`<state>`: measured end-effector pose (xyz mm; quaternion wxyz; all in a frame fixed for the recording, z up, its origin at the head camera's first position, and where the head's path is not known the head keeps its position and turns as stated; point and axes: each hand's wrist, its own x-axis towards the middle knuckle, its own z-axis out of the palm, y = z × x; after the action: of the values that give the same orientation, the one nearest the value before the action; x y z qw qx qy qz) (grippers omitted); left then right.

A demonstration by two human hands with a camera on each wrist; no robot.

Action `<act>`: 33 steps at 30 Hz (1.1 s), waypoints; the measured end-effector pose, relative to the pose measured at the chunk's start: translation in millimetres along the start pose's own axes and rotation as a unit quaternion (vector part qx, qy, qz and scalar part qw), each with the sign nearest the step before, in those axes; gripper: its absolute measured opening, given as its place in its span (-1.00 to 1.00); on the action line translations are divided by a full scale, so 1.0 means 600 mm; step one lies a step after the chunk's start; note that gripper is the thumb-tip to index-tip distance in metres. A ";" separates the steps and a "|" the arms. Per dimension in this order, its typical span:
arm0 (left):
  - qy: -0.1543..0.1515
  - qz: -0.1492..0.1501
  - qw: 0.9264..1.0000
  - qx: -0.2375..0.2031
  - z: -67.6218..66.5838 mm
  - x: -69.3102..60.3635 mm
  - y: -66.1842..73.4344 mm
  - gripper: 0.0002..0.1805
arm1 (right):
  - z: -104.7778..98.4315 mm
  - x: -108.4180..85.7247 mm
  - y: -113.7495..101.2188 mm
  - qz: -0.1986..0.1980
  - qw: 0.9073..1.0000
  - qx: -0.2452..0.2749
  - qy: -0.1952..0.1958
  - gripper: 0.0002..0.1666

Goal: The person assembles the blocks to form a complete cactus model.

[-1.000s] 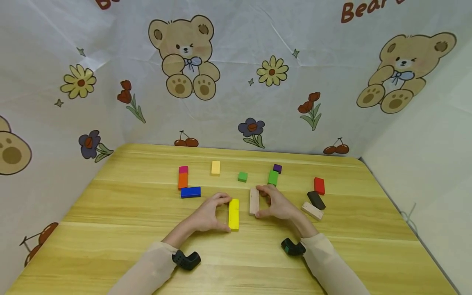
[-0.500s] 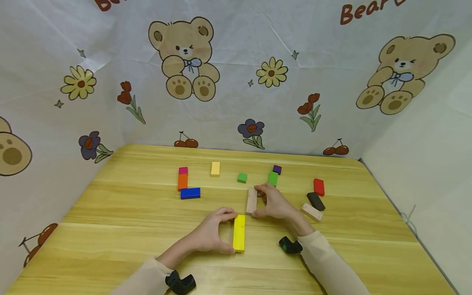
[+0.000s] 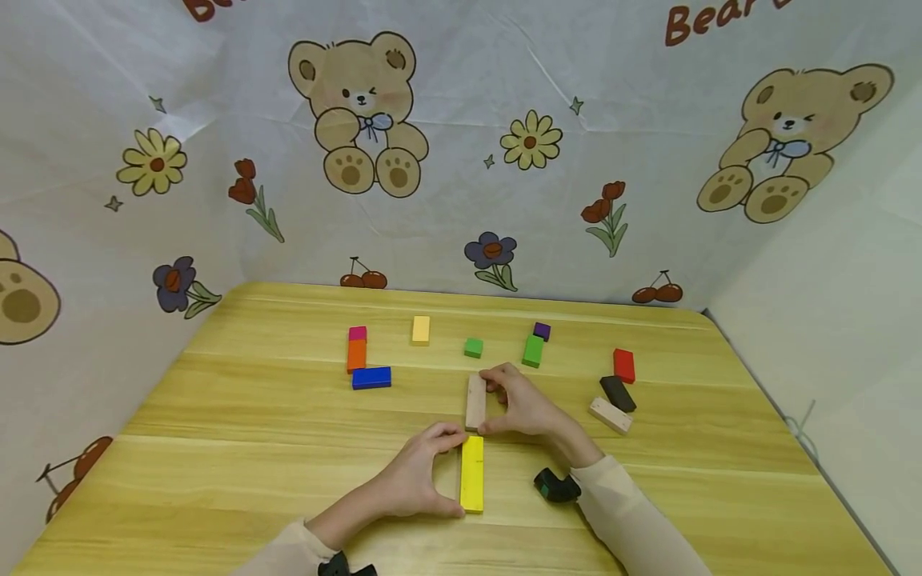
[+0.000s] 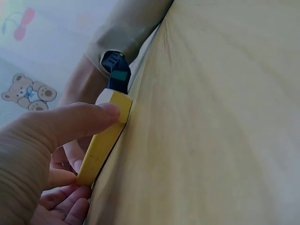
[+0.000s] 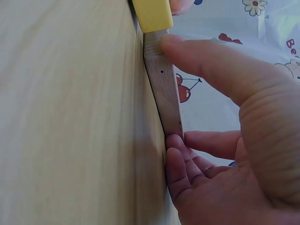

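Observation:
My left hand point(image 3: 414, 478) pinches a long yellow block point(image 3: 472, 475) end to end, thumb at the near end and fingers at the far end. Just beyond it lies a plain wooden block point(image 3: 475, 402), its two ends held between the thumb and fingers of my right hand point(image 3: 528, 406). Both blocks lie flat, nearly in line, the wooden one farther away. In the left wrist view, the thumb presses the end of the yellow block point(image 4: 104, 140). Close by the wooden block point(image 5: 162, 84) in the right wrist view is the end of the yellow block point(image 5: 153, 14).
On the left lie a magenta block point(image 3: 358, 333), an orange block point(image 3: 356, 357) and a blue block point(image 3: 371, 378). Farther back are a pale yellow block point(image 3: 421, 330), green blocks point(image 3: 473, 347) and a purple block point(image 3: 542, 330). Red point(image 3: 623, 366), black point(image 3: 617, 393) and wooden blocks point(image 3: 610, 415) sit right.
My left hand has drawn the yellow block nearer and slightly right. My right hand has shifted the wooden block left, so it now lies beyond the yellow one, nearly in line.

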<state>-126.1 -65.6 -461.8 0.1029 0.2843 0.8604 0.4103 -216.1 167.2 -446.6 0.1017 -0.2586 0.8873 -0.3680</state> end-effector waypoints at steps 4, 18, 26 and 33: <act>-0.002 -0.002 1.000 0.010 0.000 0.000 0.000 0.01 | -0.001 0.000 -0.001 -0.006 1.000 0.003 -0.007 0.00; 0.001 0.004 1.000 0.003 0.002 -0.001 -0.002 0.03 | 0.007 -0.003 -0.002 -0.018 1.000 0.022 -0.004 -0.15; 0.000 0.002 1.000 0.005 0.002 -0.002 0.001 0.02 | 0.009 -0.003 -0.006 -0.011 1.000 0.028 -0.005 -0.15; 0.000 0.003 1.000 0.010 0.001 -0.002 0.004 0.02 | 0.008 -0.004 -0.005 -0.010 1.000 0.023 -0.001 -0.16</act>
<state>-123.6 -64.7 -460.7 0.0985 0.2876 0.8636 0.4021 -211.2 163.6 -447.7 0.1046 -0.2653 0.8760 -0.3891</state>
